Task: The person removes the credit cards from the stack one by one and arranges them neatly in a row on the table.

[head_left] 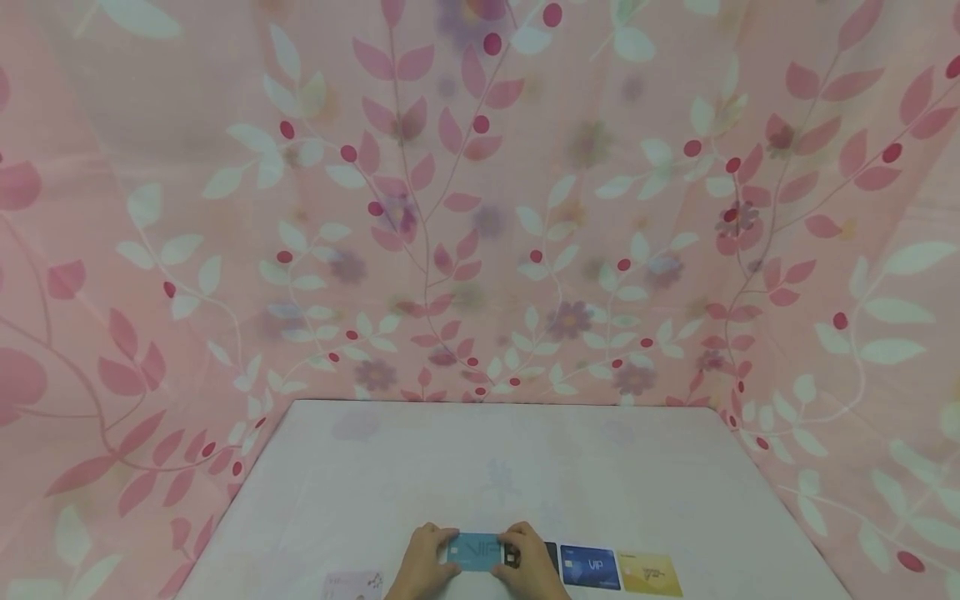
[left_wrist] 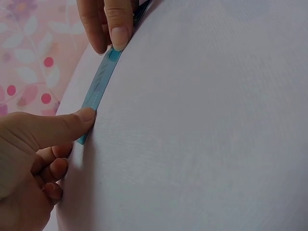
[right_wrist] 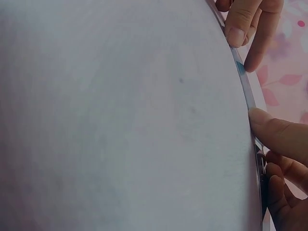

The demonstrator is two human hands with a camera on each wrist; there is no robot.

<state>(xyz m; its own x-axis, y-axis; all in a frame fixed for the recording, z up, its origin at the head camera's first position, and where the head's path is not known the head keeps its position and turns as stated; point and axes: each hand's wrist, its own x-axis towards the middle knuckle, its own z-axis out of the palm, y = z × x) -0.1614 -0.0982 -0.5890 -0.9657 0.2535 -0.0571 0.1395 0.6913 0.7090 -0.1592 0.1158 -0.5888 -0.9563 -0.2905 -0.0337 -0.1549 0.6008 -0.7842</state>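
A teal VIP card point(head_left: 474, 552) lies level at the near middle of the table, between my two hands. My left hand point(head_left: 426, 560) pinches its left end, thumb at the near edge and fingers at the far edge. The right end is pinched the same way by my right hand point(head_left: 531, 563). In the left wrist view, the left thumb presses on the end of the card point(left_wrist: 98, 86), which is close over the white surface. Beside it on the right is a black card point(head_left: 552, 551), mostly hidden by the right hand.
To the right, a dark blue VIP card point(head_left: 590, 568) and a gold card point(head_left: 649, 575) continue the row. A pale pink card point(head_left: 351, 585) sits left of my left hand, cut off by the frame. Floral pink cloth point(head_left: 480, 250) hangs behind and beside the white table point(head_left: 420, 467).
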